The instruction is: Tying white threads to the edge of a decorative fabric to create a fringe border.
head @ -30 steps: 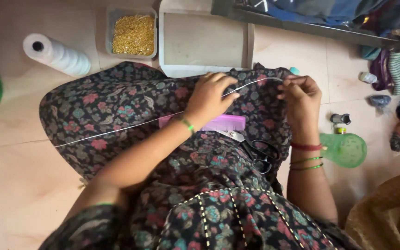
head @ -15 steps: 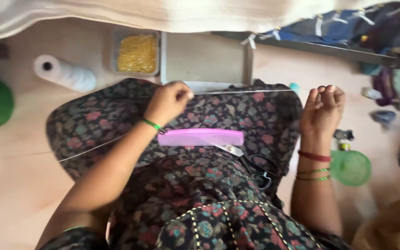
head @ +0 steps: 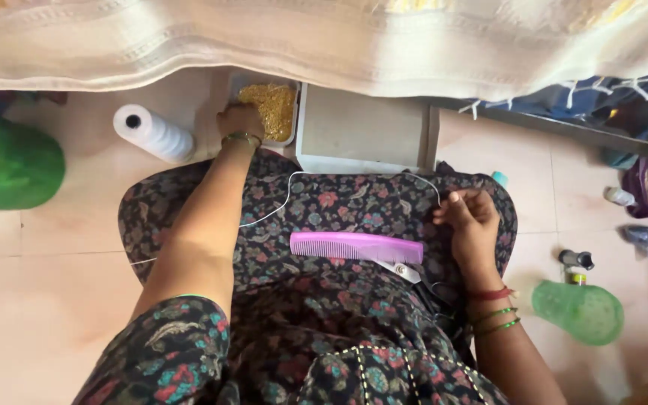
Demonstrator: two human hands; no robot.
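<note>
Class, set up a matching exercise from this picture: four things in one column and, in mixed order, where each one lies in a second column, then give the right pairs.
Things:
1. pink plastic comb
2. white spool of thread
3. clear tray of golden beads
4. green plastic cup

Places:
A. lying on the floor beside the right forearm
B. at the fingers of the left hand
C. across the lap on the dark flowered cloth
D. on its side on the floor left of the left hand

Pairs: 1-C, 2-D, 3-B, 4-A
</note>
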